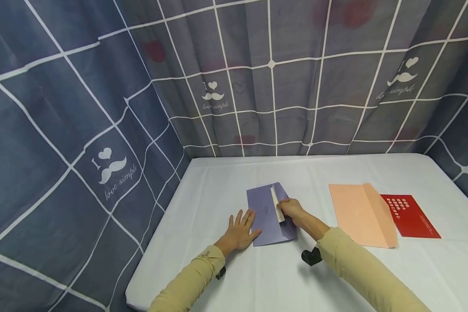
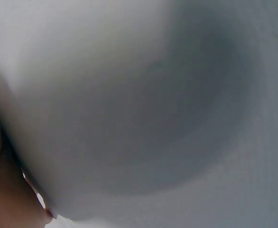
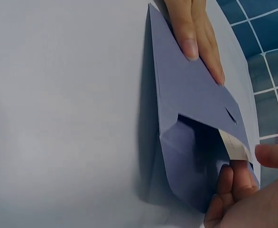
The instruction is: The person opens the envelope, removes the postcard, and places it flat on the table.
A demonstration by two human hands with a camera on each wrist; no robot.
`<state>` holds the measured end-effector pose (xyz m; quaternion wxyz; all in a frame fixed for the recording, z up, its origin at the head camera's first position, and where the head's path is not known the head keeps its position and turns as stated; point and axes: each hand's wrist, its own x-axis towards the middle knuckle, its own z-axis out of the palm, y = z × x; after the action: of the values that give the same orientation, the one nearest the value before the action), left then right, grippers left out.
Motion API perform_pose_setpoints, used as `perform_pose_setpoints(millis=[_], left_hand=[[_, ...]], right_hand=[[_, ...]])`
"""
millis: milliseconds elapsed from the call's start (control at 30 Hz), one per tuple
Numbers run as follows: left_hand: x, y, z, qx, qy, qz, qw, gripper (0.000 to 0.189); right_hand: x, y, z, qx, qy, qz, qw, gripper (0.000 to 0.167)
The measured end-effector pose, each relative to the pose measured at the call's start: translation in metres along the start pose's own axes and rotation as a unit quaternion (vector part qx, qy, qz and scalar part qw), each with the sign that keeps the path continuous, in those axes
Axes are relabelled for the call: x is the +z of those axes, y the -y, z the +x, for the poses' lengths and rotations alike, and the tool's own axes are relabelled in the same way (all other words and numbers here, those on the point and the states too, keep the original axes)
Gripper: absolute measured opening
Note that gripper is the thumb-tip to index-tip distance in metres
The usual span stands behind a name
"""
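A purple envelope [image 1: 262, 225] lies on the white table, its flap opened out to the right. A cream paper or card [image 1: 274, 200] shows as a narrow strip at the envelope's mouth; the rest of it is hidden inside. With spread, straight fingers, my left hand [image 1: 238, 233] presses on the envelope's left edge. My right hand [image 1: 292, 209] pinches the cream card at the opening, fingers beneath it. In the right wrist view, the envelope mouth [image 3: 186, 156] gapes and the card's corner [image 3: 233, 146] sticks out by my fingertips. The left wrist view is mostly blurred cloth.
To the right lies an orange-peach envelope [image 1: 351, 212] with its flap opened out, overlapping a red card [image 1: 411, 216] with white print. White cloth covers the table [image 1: 218, 182]. Dark grid-patterned curtains [image 1: 249, 86] hang behind and at both sides.
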<state>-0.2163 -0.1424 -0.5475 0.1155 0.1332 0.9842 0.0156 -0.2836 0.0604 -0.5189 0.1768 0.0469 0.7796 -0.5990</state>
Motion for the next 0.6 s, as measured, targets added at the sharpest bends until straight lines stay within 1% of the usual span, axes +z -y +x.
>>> perform_pose_setpoints(millis=[300,433,600], left_hand=[[-0.0004,-0.0006,-0.002,0.002,-0.007,0.007,0.9999,0.071],[-0.0015,-0.0012,-0.0029,0.002,-0.01,0.007,0.9999,0.071],[-0.0029,-0.0018,-0.0031,0.003,-0.01,0.011,0.9999,0.071]], right_hand=[[-0.0055,-0.0053,0.0001,-0.032,-0.028,-0.07,0.9966,0.031],[-0.0065,-0.006,-0.0009,-0.049,-0.044,-0.084,0.9942,0.029],[-0.0083,-0.0045,-0.0054,-0.063,-0.059,-0.087,0.9924,0.031]])
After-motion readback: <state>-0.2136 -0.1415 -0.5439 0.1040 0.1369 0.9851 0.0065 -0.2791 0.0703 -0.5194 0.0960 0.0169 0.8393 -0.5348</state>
